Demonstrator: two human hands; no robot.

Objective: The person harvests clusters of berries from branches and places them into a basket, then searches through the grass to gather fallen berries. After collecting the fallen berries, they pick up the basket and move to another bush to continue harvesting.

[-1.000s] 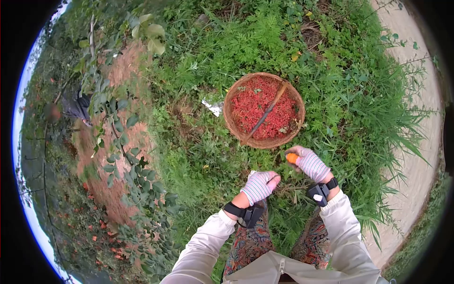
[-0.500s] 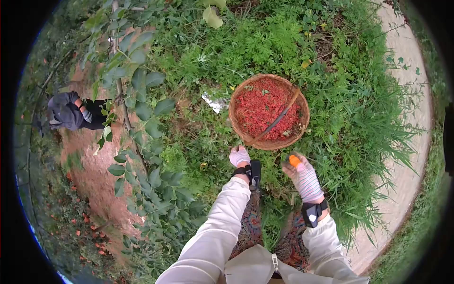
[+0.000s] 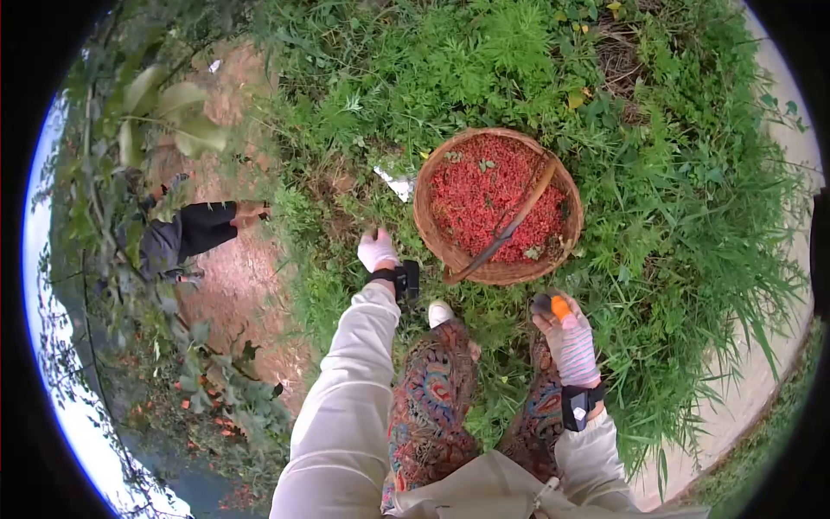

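A round wicker basket (image 3: 424, 216) full of small red berries (image 3: 480, 195) stands on the grass, its curved handle (image 3: 529, 206) leaning over the right part. My left hand (image 3: 378, 251), in a light fingerless glove, is to the lower left of the basket, apart from it, with its fingers curled; whatever they hold, if anything, is too small to tell. Below the basket's right side, my right hand (image 3: 571, 342), in a striped glove, is closed around a small orange-and-dark object (image 3: 560, 307).
Another person (image 3: 177, 238) in dark clothes is on the bare earth at the left, partly behind leafy branches (image 3: 95, 199). A white scrap (image 3: 395, 184) lies left of the basket. My white shoe (image 3: 440, 313) shows below it. A pale path (image 3: 735, 415) curves along the right.
My left hand has moved left, away from the basket's rim. My right hand is slightly lower and further right, still with the orange object. The view has shifted, and the branches have moved left.
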